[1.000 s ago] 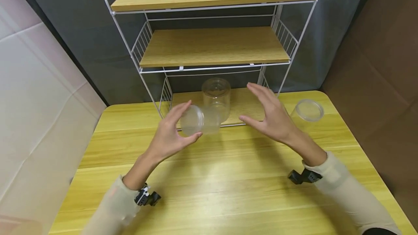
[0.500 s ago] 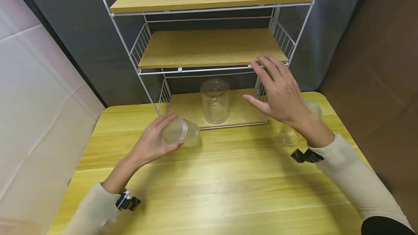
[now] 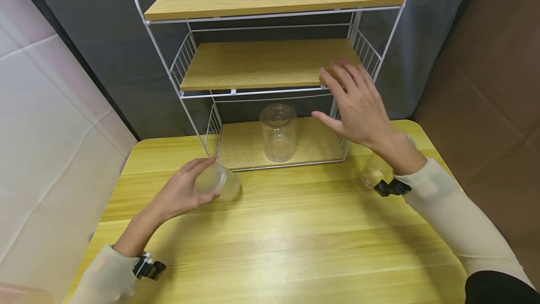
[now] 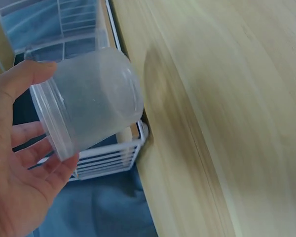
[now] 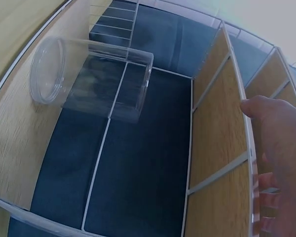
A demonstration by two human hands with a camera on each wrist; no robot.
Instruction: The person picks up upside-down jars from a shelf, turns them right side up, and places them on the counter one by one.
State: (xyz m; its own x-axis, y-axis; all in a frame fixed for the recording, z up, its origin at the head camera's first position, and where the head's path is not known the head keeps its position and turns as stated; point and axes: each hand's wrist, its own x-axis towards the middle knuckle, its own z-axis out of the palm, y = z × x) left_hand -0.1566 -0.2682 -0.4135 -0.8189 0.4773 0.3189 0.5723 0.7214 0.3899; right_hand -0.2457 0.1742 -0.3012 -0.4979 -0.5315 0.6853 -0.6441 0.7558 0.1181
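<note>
My left hand [image 3: 177, 191] grips a frosted, see-through plastic jar [image 3: 229, 184] round its lid end. The jar is tipped over sideways above the table, left of the rack's lowest front rail. In the left wrist view its base [image 4: 121, 81] points away from the palm, with thumb and fingers on opposite sides of the lid. My right hand [image 3: 358, 107] holds nothing; its fingers are spread at the front right edge of the middle shelf [image 3: 270, 64]. A clear jar [image 3: 278, 137] stands upright on the bottom shelf [image 3: 240, 147], between the hands.
The white wire rack [image 3: 164, 60] with three wooden shelves stands at the table's back, before a dark cloth [image 3: 168, 111]. Another clear jar [image 3: 373, 175] stands on the table [image 3: 270, 238] at right, partly hidden by the right forearm. A brown panel [image 3: 485, 107] borders the right side.
My left hand has drawn the frosted jar leftward and toward me, away from the rack. My right hand has risen from the bottom shelf's level to the middle shelf's edge.
</note>
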